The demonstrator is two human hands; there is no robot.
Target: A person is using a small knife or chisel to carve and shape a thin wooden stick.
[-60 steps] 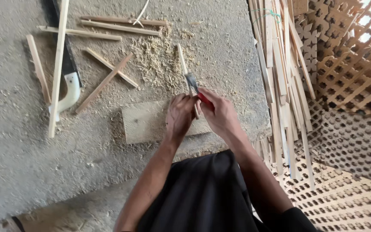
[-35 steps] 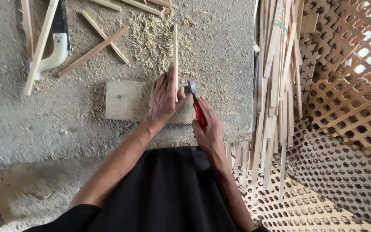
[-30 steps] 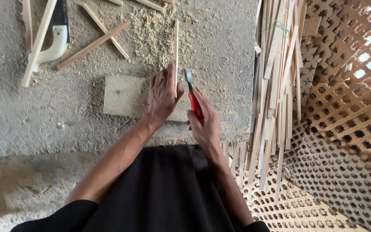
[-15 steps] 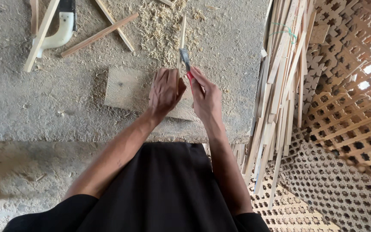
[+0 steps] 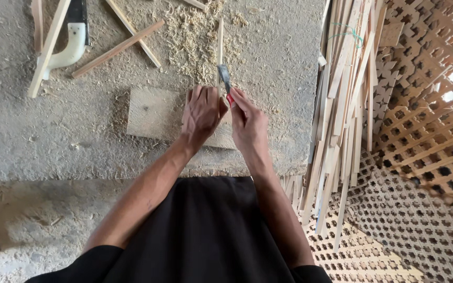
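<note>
Both hands work at the middle of the frame over a flat rectangular pale wood board [image 5: 155,112] lying on the grey concrete floor [image 5: 53,141]. My left hand [image 5: 201,112] rests palm-down on the board, fingers curled over the near end of a thin pale wooden strip [image 5: 219,39], pinning it in place; the strip runs straight away from me across the floor. My right hand [image 5: 248,126] is closed around the red handle of a chisel with a flat metal blade [image 5: 225,79]; only a sliver of red shows between the fingers. The blade lies against the strip just beyond my left fingertips.

A heap of pale wood shavings [image 5: 192,39] surrounds the strip's far part. At upper left a handsaw with a white handle [image 5: 69,47] lies among several loose wooden sticks [image 5: 116,48]. To the right a bundle of long thin wooden slats [image 5: 336,120] leans beside stacked wooden lattice panels [image 5: 425,126].
</note>
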